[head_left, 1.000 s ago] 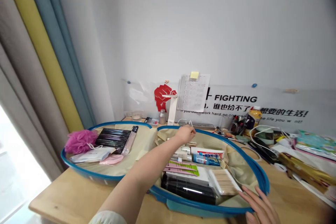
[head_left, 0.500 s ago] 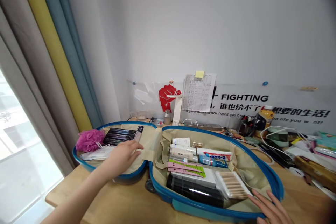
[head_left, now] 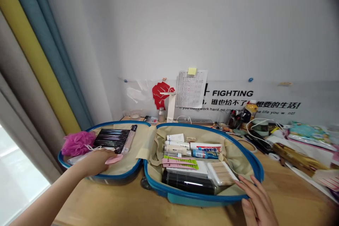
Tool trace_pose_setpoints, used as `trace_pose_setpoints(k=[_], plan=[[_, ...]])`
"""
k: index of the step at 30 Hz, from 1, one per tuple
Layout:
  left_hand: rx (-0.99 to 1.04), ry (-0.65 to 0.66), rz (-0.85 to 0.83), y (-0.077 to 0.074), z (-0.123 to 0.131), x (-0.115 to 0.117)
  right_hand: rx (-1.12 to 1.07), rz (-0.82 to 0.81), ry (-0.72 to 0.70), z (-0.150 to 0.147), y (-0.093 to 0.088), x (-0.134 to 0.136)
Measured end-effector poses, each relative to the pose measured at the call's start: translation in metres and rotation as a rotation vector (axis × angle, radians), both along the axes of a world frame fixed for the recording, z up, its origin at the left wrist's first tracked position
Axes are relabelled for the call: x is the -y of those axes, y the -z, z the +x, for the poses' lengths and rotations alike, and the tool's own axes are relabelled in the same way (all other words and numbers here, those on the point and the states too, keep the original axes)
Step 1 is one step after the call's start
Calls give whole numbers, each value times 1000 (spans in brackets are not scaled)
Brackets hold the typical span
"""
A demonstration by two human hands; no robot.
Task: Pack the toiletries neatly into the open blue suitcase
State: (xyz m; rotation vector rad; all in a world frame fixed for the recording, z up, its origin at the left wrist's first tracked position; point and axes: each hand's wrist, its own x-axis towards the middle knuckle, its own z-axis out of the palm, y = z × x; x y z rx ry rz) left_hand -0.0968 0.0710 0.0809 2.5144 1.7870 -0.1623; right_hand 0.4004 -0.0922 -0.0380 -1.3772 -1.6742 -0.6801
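Note:
An open blue-rimmed case (head_left: 169,188) lies on the wooden table. Over its left half, my left hand (head_left: 99,160) is closed, with a small flat pink item (head_left: 114,159) at its fingertips. Beside that hand are a pink mesh puff (head_left: 78,143) and a dark brush pack (head_left: 112,139). My right hand (head_left: 256,199) has its fingers apart at the right half's front rim, near a pack of cotton swabs (head_left: 222,173). Tubes, a blue bottle (head_left: 205,154), pink and green sachets (head_left: 180,163) and a black cylinder (head_left: 188,182) lie in the right half.
Behind the case stand a small jar (head_left: 161,114) and a white lamp (head_left: 171,107). Cables, pens, a yellow-labelled bottle (head_left: 249,111) and a gold packet (head_left: 298,157) clutter the right side. Curtains (head_left: 39,49) hang at the left.
My left hand has moved left and lower over the case's left half, and the pink item now shows at its fingers. The view has shifted right. My right hand stays by the rim.

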Motion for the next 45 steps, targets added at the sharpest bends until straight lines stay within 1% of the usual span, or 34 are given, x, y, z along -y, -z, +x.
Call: trace_pose_setpoints(k=[3, 5, 7, 9, 11, 13, 14, 16, 19, 21, 22, 25, 27, 29, 30, 32, 34, 36, 38, 40, 42, 45], plan=[[-13, 2, -7, -1, 2, -2, -7, 2, 3, -1, -1, 1], [-25, -18, 23, -7, 0, -1, -19, 0, 6, 0, -1, 0], [-27, -21, 108, -18, 0, 3, -39, 1, 7, 0, 0, 0], [21, 17, 230, -34, 7, 11, -59, -2, 3, 1, 1, 0], [130, 98, 336, -52, 25, 21, -69, -8, -4, 1, 1, 0], [258, 219, 404, -66, 54, 32, -76, -10, -5, 1, 1, 1], [316, 298, 425, -71, 72, 36, -81, -13, -4, 1, 1, 1], [382, 459, 413, -74, 112, 42, -95, -19, -6, 0, 2, 1], [337, 720, 365, -65, 176, 39, -108, -18, -13, -1, 2, 2], [285, 896, 351, -54, 214, 32, -107, -20, -12, -1, 2, 2], [254, 956, 343, -48, 230, 28, -106, -23, -8, -2, 2, 3], [171, 1043, 331, -28, 266, 13, -107, -26, -2, -2, 2, 3], [133, 1086, 325, -15, 281, 6, -112, -26, -4, -2, 1, 3], [116, 1120, 316, -7, 290, 3, -122, -21, -11, -3, 0, 4], [116, 1127, 315, -6, 292, 4, -127, -16, -15, -3, -1, 4], [112, 1097, 330, -10, 293, 7, -132, -21, -15, -3, -2, 5], [74, 1014, 352, -20, 290, 15, -130, -35, -12, -2, -2, 5], [24, 903, 367, -30, 286, 24, -128, -47, -7, -2, -2, 6], [-10, 797, 362, -35, 283, 34, -122, -49, -2, -2, -1, 5], [-37, 706, 331, -33, 282, 44, -118, -44, 4, -2, 0, 5], [-69, 642, 264, -28, 282, 52, -118, -33, 4, -1, 1, 4], [-97, 625, 124, -22, 282, 59, -126, -22, -6, -1, 2, 3]])
